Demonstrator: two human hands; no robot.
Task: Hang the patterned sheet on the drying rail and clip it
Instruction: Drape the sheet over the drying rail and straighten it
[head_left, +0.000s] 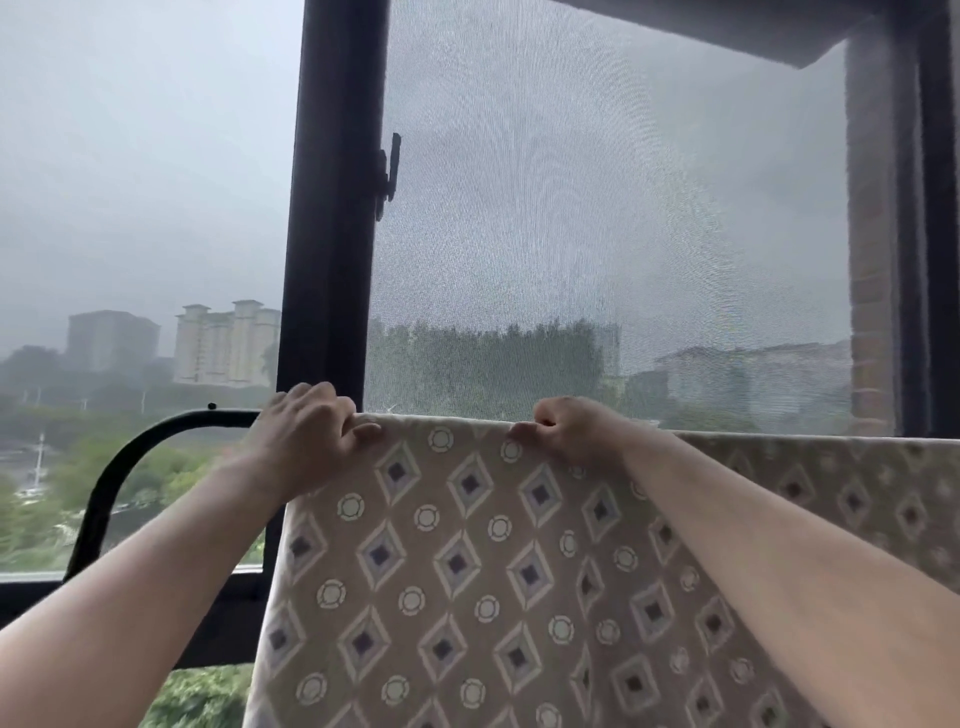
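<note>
Beige fabric printed with diamonds and rings: the patterned sheet (467, 561) lies draped over the drying rail (228, 417); its top fold runs level from just left of centre to the right edge of view; its near face hangs flat and passes out of the bottom of the picture.

Rail: black tube, bare only to the left of the sheet, where it bends downward in a curve; the rest is covered by fabric.

Left hand (311, 431): placed at the sheet's upper left corner; fingers curled over the top of the fold, thumb on the near face; grip pinching the fabric at the rail. Whether the fingers also enclose the tube cannot be told.

Right hand (566, 431): placed on the same fold, well apart from the left; fingers curled over the far side, thumb pressed to the near face; grip pinching the fabric. The right forearm crosses in front of the sheet.

Surroundings: black window frame (332, 208) upright behind the left hand; grey mesh screen (597, 208) to its right, with a latch (390, 176) on the frame's edge; brick wall (872, 260) at the far right; pale buildings (228, 343) and trees (171, 467) outside under hazy sky.
</note>
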